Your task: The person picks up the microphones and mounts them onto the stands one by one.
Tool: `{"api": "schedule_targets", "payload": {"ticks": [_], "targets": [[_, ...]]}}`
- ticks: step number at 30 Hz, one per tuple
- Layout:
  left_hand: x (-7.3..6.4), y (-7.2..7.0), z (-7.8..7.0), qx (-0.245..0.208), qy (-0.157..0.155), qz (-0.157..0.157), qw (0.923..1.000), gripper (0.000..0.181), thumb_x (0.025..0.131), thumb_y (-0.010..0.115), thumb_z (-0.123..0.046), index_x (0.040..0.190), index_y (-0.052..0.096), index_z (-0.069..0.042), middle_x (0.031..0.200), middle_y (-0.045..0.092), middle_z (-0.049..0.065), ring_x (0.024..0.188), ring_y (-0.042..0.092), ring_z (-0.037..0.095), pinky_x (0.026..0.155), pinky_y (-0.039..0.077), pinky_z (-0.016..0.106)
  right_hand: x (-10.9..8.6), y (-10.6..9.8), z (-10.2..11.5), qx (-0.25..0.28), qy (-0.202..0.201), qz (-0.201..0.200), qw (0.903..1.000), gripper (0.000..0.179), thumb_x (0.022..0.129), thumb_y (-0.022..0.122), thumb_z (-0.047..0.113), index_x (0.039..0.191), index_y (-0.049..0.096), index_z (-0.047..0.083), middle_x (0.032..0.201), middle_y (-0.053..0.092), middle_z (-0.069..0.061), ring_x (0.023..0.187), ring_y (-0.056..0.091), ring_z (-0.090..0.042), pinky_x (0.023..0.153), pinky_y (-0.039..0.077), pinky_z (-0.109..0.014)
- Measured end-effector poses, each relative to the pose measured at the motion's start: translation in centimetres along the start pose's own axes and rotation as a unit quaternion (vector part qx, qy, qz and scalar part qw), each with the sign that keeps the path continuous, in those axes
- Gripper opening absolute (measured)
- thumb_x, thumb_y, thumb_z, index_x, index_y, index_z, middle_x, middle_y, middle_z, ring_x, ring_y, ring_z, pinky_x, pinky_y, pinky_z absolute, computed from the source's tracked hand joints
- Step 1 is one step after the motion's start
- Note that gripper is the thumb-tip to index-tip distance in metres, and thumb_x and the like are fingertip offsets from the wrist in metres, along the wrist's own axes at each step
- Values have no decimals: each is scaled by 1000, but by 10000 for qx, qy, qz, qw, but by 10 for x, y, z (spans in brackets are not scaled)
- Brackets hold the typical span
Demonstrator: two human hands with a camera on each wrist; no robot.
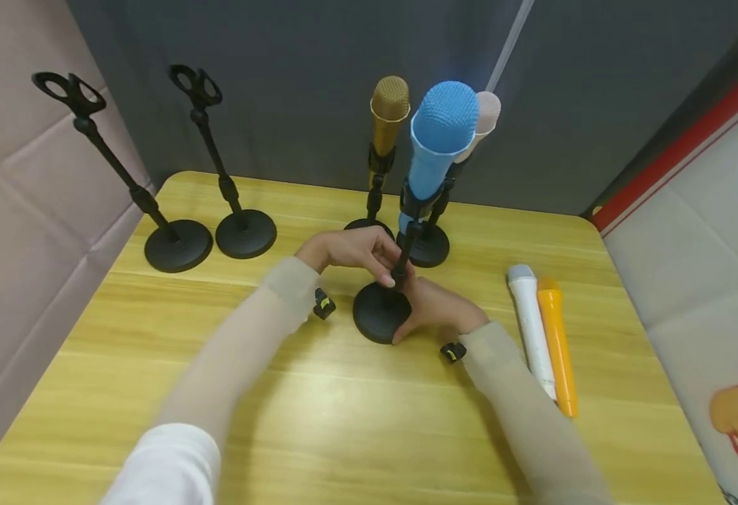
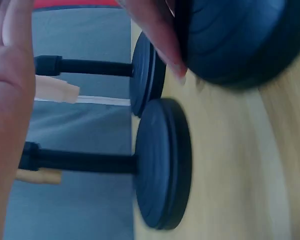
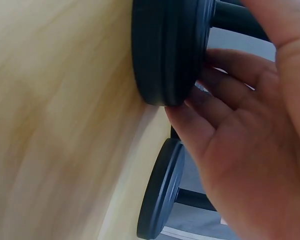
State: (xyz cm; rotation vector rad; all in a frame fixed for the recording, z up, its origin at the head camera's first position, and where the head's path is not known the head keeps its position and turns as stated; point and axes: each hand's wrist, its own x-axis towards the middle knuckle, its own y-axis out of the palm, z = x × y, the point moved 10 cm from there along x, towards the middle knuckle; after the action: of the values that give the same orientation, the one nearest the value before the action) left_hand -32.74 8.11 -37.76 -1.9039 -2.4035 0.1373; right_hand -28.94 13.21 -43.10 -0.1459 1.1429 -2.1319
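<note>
A blue microphone (image 1: 440, 133) sits in the clip of a black microphone stand (image 1: 378, 315), at the middle of the table. My right hand (image 1: 435, 305) grips that stand low down, its fingers along the round base (image 3: 172, 50) in the right wrist view. From the other side my left hand (image 1: 359, 251) holds the pole with bent fingers, the thumb in front. Part of its grip is hidden behind the pole. Behind stand a gold microphone (image 1: 390, 105) and a pale pink microphone (image 1: 487, 112), each in a black stand.
Two black stands with bare clips, one at the far left (image 1: 178, 245) and one beside it (image 1: 246, 233), stand on the wooden table (image 1: 344, 435). A white microphone (image 1: 533, 337) and an orange microphone (image 1: 557, 351) lie at the right. A grey panel (image 1: 293, 91) rises behind.
</note>
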Motion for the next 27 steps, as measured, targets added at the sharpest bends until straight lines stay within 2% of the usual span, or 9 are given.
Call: {"api": "schedule_targets", "payload": {"ticks": [3,5,10,13,18,23,27], "targets": [[9,3,5,-285,181,318,9989,49,83,84,-13,121,66,13,112,78,4,108,73,15,96,57,34,-1,0,-1,-68,0,41,10000,126,65,97,29,159,19,-3,160,38,-21,144,44,-32,119,37,-50],[13,5,7,-471,311,466,9973,52,79,88,-21,117,70,9,109,78,1,106,73,14,96,57,31,-1,-1,-2,-116,22,33,9999,122,65,97,30,158,24,-2,159,40,-21,143,46,-31,119,38,-49],[17,6,10,-741,433,650,9942,43,75,91,-29,108,76,-6,104,79,0,103,74,15,95,57,28,0,0,-4,-96,123,58,9999,113,65,98,29,155,35,1,154,48,-17,137,51,-28,117,40,-47],[15,5,11,-792,431,670,9937,38,75,91,-27,105,77,-7,101,79,2,99,75,16,94,57,29,2,1,-4,-4,224,101,9997,110,65,98,29,154,38,2,153,50,-14,136,52,-26,117,40,-46],[12,3,10,-571,433,510,9961,36,78,89,-21,104,76,0,100,78,3,97,74,17,92,58,30,2,1,-3,119,324,102,9994,113,64,98,27,155,35,3,155,47,-15,138,51,-26,118,39,-46],[9,2,7,-69,366,184,9991,25,82,76,-3,105,75,6,100,78,2,96,73,16,80,55,26,1,1,-5,96,430,85,9990,114,64,98,27,155,35,3,155,47,-15,139,50,-26,118,39,-46],[3,1,5,125,287,-166,9994,27,83,73,2,109,72,9,102,79,5,99,74,17,85,58,30,2,1,-6,123,476,70,9988,110,64,98,27,153,39,2,152,50,-15,137,52,-27,117,40,-47]]}}
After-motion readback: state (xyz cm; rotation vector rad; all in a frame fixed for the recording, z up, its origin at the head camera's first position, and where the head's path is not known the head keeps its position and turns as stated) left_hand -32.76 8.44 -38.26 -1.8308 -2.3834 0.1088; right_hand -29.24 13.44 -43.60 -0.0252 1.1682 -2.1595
